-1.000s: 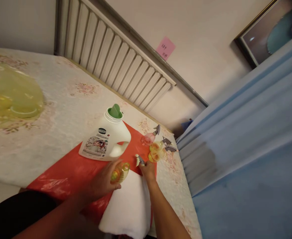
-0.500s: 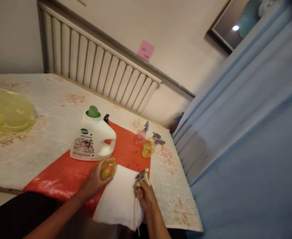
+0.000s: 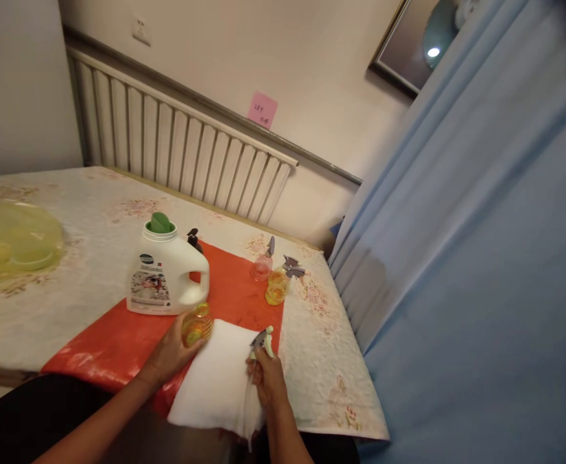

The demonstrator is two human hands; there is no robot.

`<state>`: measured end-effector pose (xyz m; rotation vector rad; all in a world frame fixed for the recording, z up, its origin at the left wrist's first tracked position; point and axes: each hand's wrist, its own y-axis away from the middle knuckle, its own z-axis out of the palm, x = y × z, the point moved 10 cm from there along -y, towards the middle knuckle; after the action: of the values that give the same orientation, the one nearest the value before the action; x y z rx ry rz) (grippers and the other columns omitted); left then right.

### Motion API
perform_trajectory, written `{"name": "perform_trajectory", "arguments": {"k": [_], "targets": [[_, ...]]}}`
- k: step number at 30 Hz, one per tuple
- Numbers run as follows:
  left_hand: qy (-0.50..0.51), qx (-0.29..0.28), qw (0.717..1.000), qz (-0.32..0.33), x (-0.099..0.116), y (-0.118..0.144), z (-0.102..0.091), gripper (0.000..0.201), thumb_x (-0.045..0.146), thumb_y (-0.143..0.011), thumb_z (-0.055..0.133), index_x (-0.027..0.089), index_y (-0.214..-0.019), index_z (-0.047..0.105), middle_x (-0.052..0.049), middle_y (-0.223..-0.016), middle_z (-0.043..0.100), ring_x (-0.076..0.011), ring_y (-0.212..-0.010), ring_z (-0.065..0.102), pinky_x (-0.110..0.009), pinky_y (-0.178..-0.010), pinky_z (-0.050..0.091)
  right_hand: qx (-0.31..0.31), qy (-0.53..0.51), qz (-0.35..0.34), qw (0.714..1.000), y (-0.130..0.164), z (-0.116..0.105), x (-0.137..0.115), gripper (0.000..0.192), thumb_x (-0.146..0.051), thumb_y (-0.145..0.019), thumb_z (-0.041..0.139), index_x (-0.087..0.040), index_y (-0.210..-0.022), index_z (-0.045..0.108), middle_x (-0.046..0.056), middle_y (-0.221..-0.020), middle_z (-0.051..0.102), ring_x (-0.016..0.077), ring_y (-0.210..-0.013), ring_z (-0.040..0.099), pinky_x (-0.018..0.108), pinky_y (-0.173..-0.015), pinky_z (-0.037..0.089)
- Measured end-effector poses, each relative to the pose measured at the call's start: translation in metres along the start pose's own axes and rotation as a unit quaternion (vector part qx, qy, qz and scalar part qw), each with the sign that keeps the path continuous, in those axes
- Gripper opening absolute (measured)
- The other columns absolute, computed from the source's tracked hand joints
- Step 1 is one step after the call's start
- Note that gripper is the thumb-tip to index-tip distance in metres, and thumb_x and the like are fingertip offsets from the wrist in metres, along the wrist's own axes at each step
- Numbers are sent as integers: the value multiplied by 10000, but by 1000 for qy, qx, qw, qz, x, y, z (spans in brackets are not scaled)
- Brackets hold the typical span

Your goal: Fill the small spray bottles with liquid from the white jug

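My left hand (image 3: 174,351) is closed around a small yellow transparent bottle (image 3: 197,325) that has no spray top on it. In my right hand (image 3: 269,377) is a grey and pale green spray trigger head (image 3: 262,341), its thin tube hanging down over a white cloth (image 3: 212,380). The cloth lies on a red sheet (image 3: 113,348) at the table's front. Just behind my left hand stands a large white detergent jug (image 3: 167,274), with a green piece (image 3: 160,223) in its open neck.
A pink spray bottle (image 3: 262,267) and yellow spray bottles (image 3: 277,287) stand at the back right. Behind the jug shows a black pump top (image 3: 192,236). A yellow translucent plastic thing (image 3: 17,241) lies left. A blue curtain (image 3: 456,290) hangs right of the floral tablecloth (image 3: 331,386).
The view has shifted, so the whole scene sits slightly further left. Both hands keep hold of the bottle and the spray head, with little other change.
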<state>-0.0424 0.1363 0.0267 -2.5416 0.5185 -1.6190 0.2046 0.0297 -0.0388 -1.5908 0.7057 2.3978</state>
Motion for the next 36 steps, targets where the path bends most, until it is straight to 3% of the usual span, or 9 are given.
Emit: {"name": "perform_trajectory", "arguments": {"k": [17, 26, 32, 36], "targets": [[-17, 18, 1000, 0, 3, 2, -4, 685, 473, -767, 637, 160, -1322, 386, -156, -1327, 577, -314, -1223, 573, -420, -1037, 459, -6, 17, -11, 1000, 0, -1, 1, 500, -554, -603, 806, -144, -813, 608, 22, -572, 678, 89, -384, 535, 156, -332, 300], [47, 18, 998, -22, 3, -11, -8, 664, 473, -702, 699, 179, -1241, 449, -137, -1273, 604, -307, -1202, 577, -459, -1052, 445, -3, 18, -20, 1000, -2, -3, 4, 488, -549, -610, 801, -149, -807, 603, 22, -569, 679, 90, -389, 536, 171, -358, 334], [57, 15, 997, -49, -2, -23, -16, 585, 458, -649, 730, 178, -1121, 528, -97, -1101, 679, -302, -1063, 645, -453, -967, 503, -1, 30, -31, 999, -1, -4, 3, 454, -548, -639, 784, -152, -764, 602, 28, -565, 682, 80, -374, 513, 174, -363, 336], [65, 23, 997, -47, -1, -16, -22, 622, 431, -647, 731, 188, -1175, 510, -96, -1187, 655, -315, -1158, 595, -477, -1029, 451, -2, 35, -30, 999, 0, -3, 3, 463, -557, -631, 786, -155, -774, 607, 24, -576, 686, 86, -387, 533, 168, -357, 331]]}}
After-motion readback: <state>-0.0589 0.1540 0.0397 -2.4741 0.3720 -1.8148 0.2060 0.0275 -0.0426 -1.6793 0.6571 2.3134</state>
